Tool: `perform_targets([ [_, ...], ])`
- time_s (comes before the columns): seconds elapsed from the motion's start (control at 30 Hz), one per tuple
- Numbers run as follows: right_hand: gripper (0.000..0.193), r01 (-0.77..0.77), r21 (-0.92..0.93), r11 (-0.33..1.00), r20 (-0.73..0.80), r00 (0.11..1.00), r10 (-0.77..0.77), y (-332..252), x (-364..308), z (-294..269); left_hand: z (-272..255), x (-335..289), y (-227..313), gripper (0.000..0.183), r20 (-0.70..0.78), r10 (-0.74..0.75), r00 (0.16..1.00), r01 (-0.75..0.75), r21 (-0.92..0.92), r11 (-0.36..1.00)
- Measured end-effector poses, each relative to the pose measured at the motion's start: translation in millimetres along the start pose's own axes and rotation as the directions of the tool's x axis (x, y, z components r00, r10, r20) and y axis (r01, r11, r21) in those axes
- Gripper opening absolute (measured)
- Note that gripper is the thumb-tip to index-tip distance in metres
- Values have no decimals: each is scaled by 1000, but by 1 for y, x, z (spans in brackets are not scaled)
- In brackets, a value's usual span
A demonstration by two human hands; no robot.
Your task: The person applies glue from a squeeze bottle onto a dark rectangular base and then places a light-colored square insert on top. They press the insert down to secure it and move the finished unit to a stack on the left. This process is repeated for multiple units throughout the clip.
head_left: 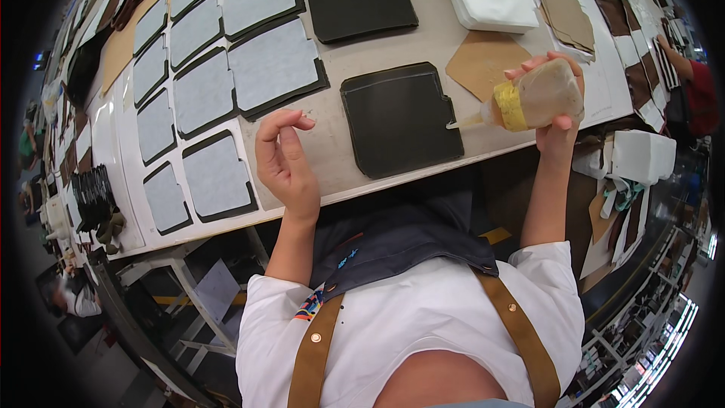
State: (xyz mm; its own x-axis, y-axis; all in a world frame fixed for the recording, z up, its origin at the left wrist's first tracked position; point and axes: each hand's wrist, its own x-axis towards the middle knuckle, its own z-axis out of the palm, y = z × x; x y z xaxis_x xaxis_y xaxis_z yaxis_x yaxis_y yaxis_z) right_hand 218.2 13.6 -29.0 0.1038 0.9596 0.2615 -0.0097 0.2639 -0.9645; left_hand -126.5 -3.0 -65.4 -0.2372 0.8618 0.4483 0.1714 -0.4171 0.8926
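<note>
Filling the upper left of the frame, black panels (322,74) topped with pale sheets (273,60) lay in rows, and just right of them the left hand (288,166) hung empty, its fingers loosely curled. Above the frame's centre lay a bare black piece (400,122), its notched right edge at the nozzle (470,120) of a cloudy, yellow-banded bottle (545,94), gripped nearly sideways by the right hand (560,128) at upper right; its contents were hard to make out.
</note>
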Motion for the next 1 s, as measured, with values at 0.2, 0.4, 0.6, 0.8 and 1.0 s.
perform_targets([
  [0.2,108,-4,80,997,-15,1000,5,2,-14,-6,0,-1,0,22,-5,-1,1000,0,-14,1000],
  [0.4,113,-69,149,987,-154,984,92,8,-50,-23,0,-1,1,22,-7,-8,1000,8,-16,1000],
  [0.6,89,-66,330,942,-462,858,222,-20,-99,-4,-1,-1,0,22,-13,-1,1000,1,-12,1000],
  [0.8,87,100,-52,994,-517,849,-112,-11,-139,30,-1,-1,-1,22,-16,-9,1000,9,-26,1000],
  [1.0,89,202,-180,963,-494,828,-266,-9,-141,49,-1,-1,-1,22,-18,-10,1000,9,-51,999],
])
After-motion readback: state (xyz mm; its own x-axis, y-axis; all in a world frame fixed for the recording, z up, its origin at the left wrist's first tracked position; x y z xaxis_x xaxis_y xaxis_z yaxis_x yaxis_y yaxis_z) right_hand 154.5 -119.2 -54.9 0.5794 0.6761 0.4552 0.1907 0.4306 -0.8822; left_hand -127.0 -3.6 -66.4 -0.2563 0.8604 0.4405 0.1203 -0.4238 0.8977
